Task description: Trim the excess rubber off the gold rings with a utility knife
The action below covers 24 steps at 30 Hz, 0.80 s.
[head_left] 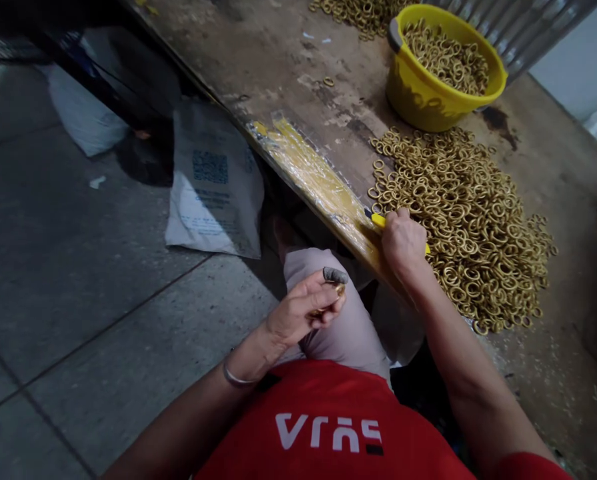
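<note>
My right hand [405, 243] is closed around a yellow utility knife [378, 220] at the table's edge. Its dark tip points left, over a strip of clear-and-yellow plastic wrap [318, 177] lying along that edge. Just beyond the hand spreads a big pile of gold-coloured metal rings [463, 220]. Above my lap, my left hand [303, 303] is curled around a few gold-coloured rings [339, 289]; the fingers hide how many. One of its fingertips wears a dark grey covering [335, 275].
A yellow tub [418, 110] full of rings stands behind the pile. More rings [363, 15] lie at the table's far side, with a single ring [328, 81] nearer. On the floor left of the table [288, 60] stands a white printed sack [208, 213].
</note>
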Each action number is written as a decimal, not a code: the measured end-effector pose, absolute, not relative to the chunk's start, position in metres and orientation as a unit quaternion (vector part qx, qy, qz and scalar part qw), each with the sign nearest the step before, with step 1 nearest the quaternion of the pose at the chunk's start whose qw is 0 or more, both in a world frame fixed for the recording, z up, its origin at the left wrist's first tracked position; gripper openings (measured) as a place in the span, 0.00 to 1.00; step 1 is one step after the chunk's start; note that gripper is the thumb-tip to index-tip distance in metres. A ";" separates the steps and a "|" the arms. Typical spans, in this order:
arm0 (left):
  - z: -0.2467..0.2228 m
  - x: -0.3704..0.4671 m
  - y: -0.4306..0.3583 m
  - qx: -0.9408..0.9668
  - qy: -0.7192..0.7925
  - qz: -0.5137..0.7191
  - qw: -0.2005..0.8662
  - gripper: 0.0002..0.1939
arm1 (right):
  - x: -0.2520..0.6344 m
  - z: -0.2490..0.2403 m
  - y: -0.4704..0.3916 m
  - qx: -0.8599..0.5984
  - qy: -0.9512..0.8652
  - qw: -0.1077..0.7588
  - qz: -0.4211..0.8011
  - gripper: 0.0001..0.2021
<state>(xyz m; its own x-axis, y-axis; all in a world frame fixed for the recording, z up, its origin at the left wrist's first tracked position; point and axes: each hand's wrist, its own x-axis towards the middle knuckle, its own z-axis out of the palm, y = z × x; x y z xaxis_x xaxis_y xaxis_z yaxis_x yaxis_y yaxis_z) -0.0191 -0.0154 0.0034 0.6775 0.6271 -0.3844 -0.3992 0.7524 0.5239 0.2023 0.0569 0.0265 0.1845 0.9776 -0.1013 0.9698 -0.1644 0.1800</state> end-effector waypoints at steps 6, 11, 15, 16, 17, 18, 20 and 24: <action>0.003 -0.022 -0.012 0.192 0.328 0.342 0.859 0.17 | 0.195 0.044 0.021 0.666 0.693 -0.103 -0.258 0.08; 0.008 -0.026 -0.011 0.288 0.386 0.362 0.798 0.18 | 0.188 0.059 -0.009 0.473 0.667 -0.168 -0.551 0.06; 0.012 -0.028 -0.015 0.341 0.372 0.284 0.815 0.18 | 0.184 0.067 -0.017 0.425 0.678 -0.183 -0.571 0.05; 0.012 -0.028 -0.017 0.346 0.374 0.274 0.815 0.18 | 0.183 0.068 -0.019 0.426 0.686 -0.185 -0.561 0.04; 0.013 -0.028 -0.019 0.350 0.377 0.268 0.814 0.17 | 0.183 0.069 -0.021 0.431 0.692 -0.188 -0.547 0.05; 0.013 -0.028 -0.021 0.354 0.380 0.266 0.812 0.17 | 0.182 0.070 -0.023 0.438 0.697 -0.191 -0.535 0.05; 0.013 -0.027 -0.024 0.359 0.378 0.264 0.812 0.16 | 0.181 0.070 -0.028 0.455 0.698 -0.204 -0.514 0.06; 0.016 -0.025 -0.029 0.336 0.354 0.249 0.837 0.15 | 0.178 0.068 -0.040 0.481 0.686 -0.243 -0.490 0.08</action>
<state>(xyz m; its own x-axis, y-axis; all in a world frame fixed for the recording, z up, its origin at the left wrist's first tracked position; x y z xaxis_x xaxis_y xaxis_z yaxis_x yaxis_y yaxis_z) -0.0253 -0.0286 0.0163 0.6258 0.6547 -0.4239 -0.1791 0.6496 0.7389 0.1778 -0.0404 0.0681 -0.4201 0.8970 -0.1375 0.4212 0.0585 -0.9051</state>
